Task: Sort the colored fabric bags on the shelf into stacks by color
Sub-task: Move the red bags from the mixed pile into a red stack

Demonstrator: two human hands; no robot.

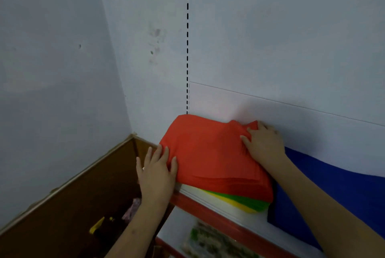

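A thick stack of red fabric bags (208,153) lies at the left end of the white shelf (245,219), against the back wall. Under it, green bags (239,198) and yellow bags (235,205) stick out at the front. Blue fabric bags (325,191) lie to the right of the stack. My left hand (156,172) rests with straight fingers on the stack's left front corner. My right hand (263,143) lies on the stack's far right corner, where the top red bag is bunched under its fingers.
The shelf has a red front edge (200,205). A lower shelf holds packaged goods (218,241). A brown cardboard box (83,205) with loose items stands below at the left. A slotted shelf rail (187,49) runs up the wall behind the stack.
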